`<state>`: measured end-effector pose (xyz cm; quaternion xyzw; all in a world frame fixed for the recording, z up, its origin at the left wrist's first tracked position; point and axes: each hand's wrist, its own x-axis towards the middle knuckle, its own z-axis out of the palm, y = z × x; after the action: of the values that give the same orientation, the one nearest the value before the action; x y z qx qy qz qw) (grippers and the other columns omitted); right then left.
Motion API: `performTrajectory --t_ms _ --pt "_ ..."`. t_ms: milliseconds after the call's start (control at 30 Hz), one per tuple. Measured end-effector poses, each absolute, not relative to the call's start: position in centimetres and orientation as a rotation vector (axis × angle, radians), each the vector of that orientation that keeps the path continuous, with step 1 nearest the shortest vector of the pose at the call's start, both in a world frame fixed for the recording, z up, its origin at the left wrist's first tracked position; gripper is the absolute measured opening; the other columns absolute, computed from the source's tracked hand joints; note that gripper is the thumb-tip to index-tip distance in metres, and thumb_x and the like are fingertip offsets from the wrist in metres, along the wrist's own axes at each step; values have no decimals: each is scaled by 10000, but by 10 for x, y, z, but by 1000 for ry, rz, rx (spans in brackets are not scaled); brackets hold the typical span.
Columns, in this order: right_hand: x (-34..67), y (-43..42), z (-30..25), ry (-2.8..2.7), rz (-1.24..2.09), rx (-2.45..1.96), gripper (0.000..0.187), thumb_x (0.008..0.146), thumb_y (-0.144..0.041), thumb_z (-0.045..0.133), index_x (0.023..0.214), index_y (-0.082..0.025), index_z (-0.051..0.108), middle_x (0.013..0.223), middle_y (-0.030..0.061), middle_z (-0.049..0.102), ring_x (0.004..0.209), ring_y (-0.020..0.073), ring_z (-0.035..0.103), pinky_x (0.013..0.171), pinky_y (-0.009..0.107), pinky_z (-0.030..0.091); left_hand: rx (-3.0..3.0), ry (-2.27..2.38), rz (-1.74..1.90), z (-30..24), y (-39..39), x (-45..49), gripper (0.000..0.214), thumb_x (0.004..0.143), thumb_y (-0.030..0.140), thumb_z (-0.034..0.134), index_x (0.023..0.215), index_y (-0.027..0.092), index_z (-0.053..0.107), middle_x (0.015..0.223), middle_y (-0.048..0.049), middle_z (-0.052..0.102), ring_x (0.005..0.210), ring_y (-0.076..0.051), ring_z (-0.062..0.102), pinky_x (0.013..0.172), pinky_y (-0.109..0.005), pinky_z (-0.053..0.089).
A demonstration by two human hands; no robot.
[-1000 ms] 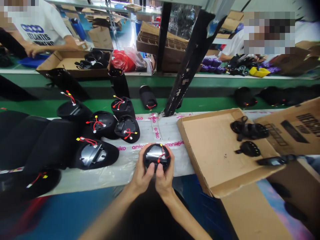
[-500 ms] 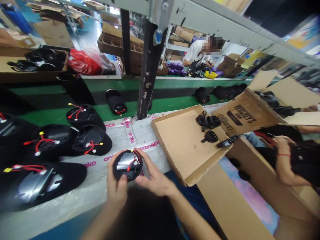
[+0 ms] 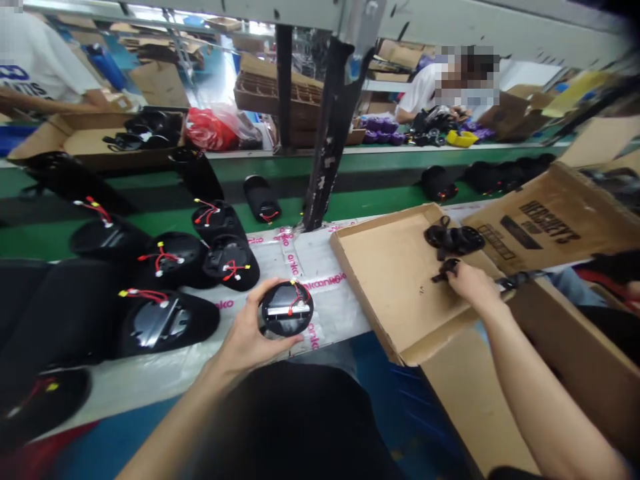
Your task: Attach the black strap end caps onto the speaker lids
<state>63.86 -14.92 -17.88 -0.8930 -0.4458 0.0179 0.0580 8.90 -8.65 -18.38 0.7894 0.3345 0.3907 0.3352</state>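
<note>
While clamping a wired black unit [image 3: 288,309] in the left hand [image 3: 246,335], touching a black part [image 3: 444,271] in the cardboard tray [image 3: 385,283] with the right hand [image 3: 474,288], can't tell if pinching tho.

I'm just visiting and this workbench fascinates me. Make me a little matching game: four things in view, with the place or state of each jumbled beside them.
Things
1. left hand
2. red plastic bag
3. right hand
4. yellow container

Places and states
A. fingers at a black part in the shallow cardboard box
B. across the way, beside purple items
C. gripping a red-wired black unit
D. across the way, just right of an open cardboard box

Right pairs: 1-C, 2-D, 3-A, 4-B
</note>
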Motion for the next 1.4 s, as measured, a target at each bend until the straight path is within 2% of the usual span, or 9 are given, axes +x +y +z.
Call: performTrajectory --t_ms 167,267,367,533,700,833,1000,1133,1400 --pt "607 -154 -197 -1645 284 -2514 102 828 -303 638 812 -229 706 932 185 769 895 371 773 884 510 596 2089 883 1153 -160 -91 80 754 833 408 936 1396 257 458 1481 -170 604 1389 -348 659 1119 -534 582" --pt "582 -163 -201 -1844 376 -2322 127 748 -296 677 857 -248 722 1144 167 740 1115 339 758 1040 453 587 2242 1115 1356 -143 -102 82 337 901 361 883 976 234 580 1210 -89 649 1191 -293 693 1020 -471 546" --pt "558 -166 -204 -1887 301 -2230 339 720 -403 746 1002 -222 697 1375 226 630 1361 412 648 1167 533 529 2472 1247 1319 -133 -109 93 382 926 396 867 751 215 580 999 -44 643 990 -254 667 977 -471 440" --pt "527 -149 -192 -1751 399 -2182 655 846 -617 657 1295 -140 631 1389 296 672 1361 488 650 1183 682 488 2530 1323 1116 -129 -108 114 347 911 521 859 970 217 701 1098 -99 713 1088 -336 671 1030 -531 364" --pt "488 -153 -153 -1424 752 -1889 648 949 -631 663 1441 -209 664 1435 199 742 1292 403 737 1066 575 627 2457 1388 1096 -130 -106 131 425 886 568 874 1076 221 719 1132 -117 727 1128 -359 664 1052 -540 346" --pt "412 -163 -141 -1065 1088 -1352 600 1015 -667 543 1400 -247 734 1410 123 781 1286 376 760 1066 553 651 2349 1376 1155 -132 -104 140 256 969 450 815 1051 238 696 1135 -87 773 1144 -324 686 1058 -518 344" --pt "324 -146 -152 -813 1186 -1076 567 1064 -596 467 1408 -241 745 1444 83 769 1428 353 672 1216 567 552 2255 1220 1261 -135 -102 140 45 1055 199 672 1075 233 693 1055 -24 842 1102 -259 759 1056 -485 360" --pt "313 -128 -157 -815 1192 -1009 562 1056 -555 495 1441 -214 723 1465 86 757 1456 338 650 1271 540 494 2245 1160 1313 -133 -101 137 179 1057 170 656 1208 238 725 1074 -22 862 1083 -237 779 1050 -458 385" --pt "335 -125 -146 -983 1163 -987 653 991 -604 565 1509 -226 684 1568 91 686 1517 384 590 1300 570 449 2292 1091 1265 -127 -92 137 92 1063 260 695 1028 253 780 947 4 855 962 -226 761 1031 -470 380"
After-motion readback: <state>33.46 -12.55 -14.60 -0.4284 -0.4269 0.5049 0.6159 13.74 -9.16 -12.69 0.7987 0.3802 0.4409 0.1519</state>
